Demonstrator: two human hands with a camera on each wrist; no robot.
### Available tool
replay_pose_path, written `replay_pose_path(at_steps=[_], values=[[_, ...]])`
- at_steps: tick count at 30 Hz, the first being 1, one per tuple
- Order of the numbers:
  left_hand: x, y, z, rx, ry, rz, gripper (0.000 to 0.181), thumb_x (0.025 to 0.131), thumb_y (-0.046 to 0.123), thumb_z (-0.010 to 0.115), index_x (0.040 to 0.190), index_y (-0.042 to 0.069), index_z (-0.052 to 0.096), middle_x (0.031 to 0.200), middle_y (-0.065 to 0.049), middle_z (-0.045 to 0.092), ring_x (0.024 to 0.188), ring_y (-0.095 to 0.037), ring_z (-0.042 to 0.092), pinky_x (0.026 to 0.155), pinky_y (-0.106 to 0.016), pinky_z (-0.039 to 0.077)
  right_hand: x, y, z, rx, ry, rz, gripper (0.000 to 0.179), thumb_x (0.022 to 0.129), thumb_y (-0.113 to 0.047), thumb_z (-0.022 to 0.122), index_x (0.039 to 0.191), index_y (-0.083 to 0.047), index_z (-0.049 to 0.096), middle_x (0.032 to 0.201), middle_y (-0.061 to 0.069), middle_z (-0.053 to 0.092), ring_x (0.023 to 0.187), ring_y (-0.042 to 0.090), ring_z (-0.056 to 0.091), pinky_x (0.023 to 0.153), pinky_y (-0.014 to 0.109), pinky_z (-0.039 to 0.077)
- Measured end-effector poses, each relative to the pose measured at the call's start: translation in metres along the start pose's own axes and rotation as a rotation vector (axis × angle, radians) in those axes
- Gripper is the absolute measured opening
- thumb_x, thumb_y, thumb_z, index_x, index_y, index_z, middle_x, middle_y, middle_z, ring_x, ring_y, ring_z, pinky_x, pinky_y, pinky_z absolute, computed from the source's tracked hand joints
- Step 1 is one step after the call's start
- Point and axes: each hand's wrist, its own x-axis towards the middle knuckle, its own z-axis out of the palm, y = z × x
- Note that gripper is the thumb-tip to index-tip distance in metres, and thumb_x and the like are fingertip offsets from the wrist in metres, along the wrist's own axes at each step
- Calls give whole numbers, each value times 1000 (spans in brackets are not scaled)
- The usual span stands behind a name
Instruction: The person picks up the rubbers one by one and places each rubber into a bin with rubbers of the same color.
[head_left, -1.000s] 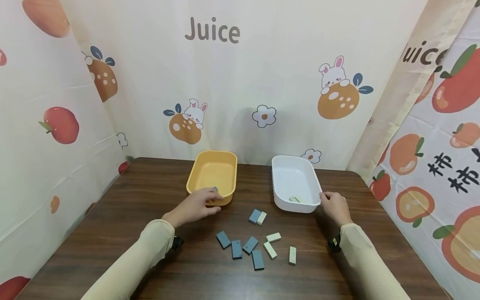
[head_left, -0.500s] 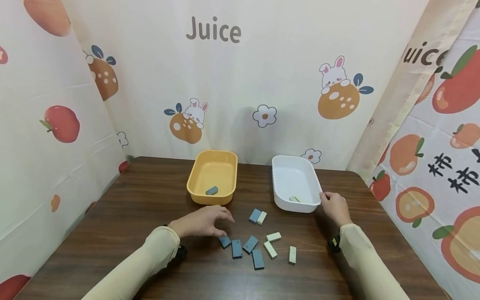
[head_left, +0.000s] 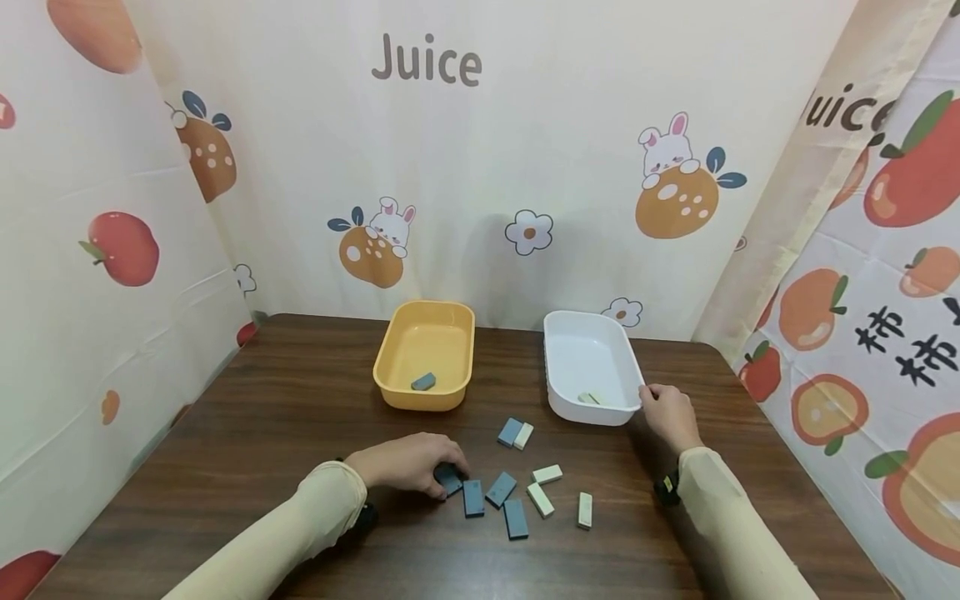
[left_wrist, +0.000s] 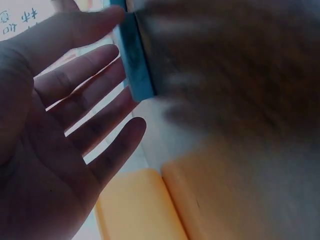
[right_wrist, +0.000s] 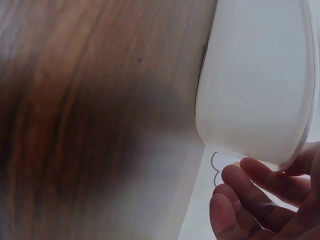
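Note:
My left hand (head_left: 408,462) is low over the table, its thumb and fingers around a blue-grey rectangular block (head_left: 450,480) at the left end of a loose group. In the left wrist view the thumb lies against this block (left_wrist: 136,65), with fingers on its far side and the little finger apart. My right hand (head_left: 670,418) pinches the near right corner of a white plastic tub (head_left: 592,414); the right wrist view shows the fingers at its rim. A yellow tub (head_left: 422,400) beyond my left hand has a blue-grey block (head_left: 423,382) inside.
More blue-grey blocks (head_left: 473,498) and several cream blocks (head_left: 540,500) lie in front of the tubs. A blue-grey block (head_left: 509,432) and a cream block (head_left: 523,437) sit side by side between them. A printed curtain (head_left: 510,150) hangs behind the table.
My left hand has moved from the yellow tub's front rim back toward me and right, down to the leftmost blue-grey block. The right hand stays at the white tub.

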Motion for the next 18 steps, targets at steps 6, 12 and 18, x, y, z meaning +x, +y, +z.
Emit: replay_pose_path(at_steps=[6,12,18], values=[[2,-2,2,-40,18,-25,34,82,14,76,113,24,67,109,14,65,103,-2,55,96,-28,48,2,-1,-3,1,-4,-2,48,102,-25,38,121,13,61,113,32,65,81,32,57,71,43,47],[2,-3,2,-24,64,-53,20,83,20,77,101,23,69,100,12,63,93,-3,54,89,-27,49,2,-1,-2,0,-6,-2,47,102,-24,38,122,12,60,118,32,63,89,36,59,80,49,48],[0,-6,0,-86,124,-71,15,85,22,75,99,23,69,97,13,62,88,-3,54,83,-24,49,1,-1,-1,8,-20,5,49,102,-25,37,123,13,59,118,33,62,87,35,58,78,47,48]])
